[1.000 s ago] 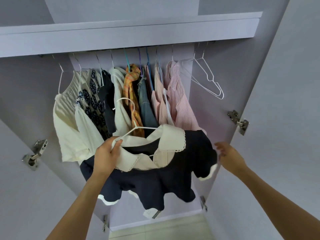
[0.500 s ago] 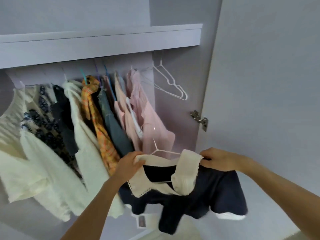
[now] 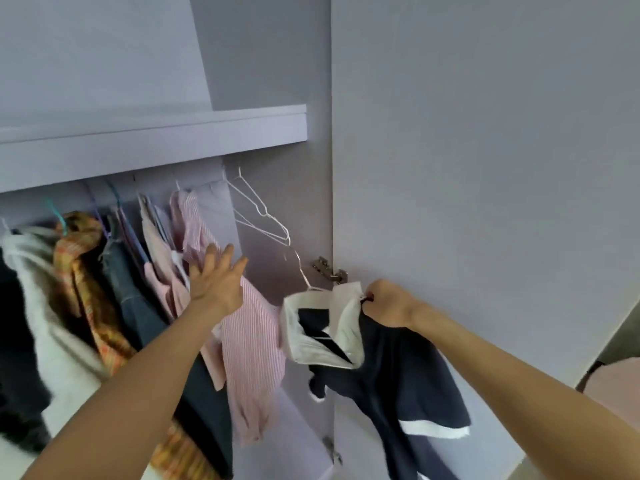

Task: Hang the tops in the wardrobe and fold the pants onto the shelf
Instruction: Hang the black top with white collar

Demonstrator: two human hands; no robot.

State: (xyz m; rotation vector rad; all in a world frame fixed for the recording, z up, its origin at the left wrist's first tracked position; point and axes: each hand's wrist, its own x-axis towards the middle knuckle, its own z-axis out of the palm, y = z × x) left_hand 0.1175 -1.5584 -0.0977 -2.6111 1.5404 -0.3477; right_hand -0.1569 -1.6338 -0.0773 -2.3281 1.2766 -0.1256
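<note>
Nearest the camera, the right hand (image 3: 388, 304) is pinching the shoulder of the navy short-sleeved top with the cream collar (image 3: 388, 368), its grip closed on the cloth and apparently the thin white wire hanger (image 3: 304, 277) inside, so the top is hanging low beside the lilac wardrobe door (image 3: 485, 168). Further in, the left hand (image 3: 216, 280) is pressing, fingers straight, against the pink striped shirt (image 3: 252, 344), probably clearing a gap. Beyond, spare white hangers (image 3: 263, 216) are dangling under the shelf (image 3: 152, 140).
</note>
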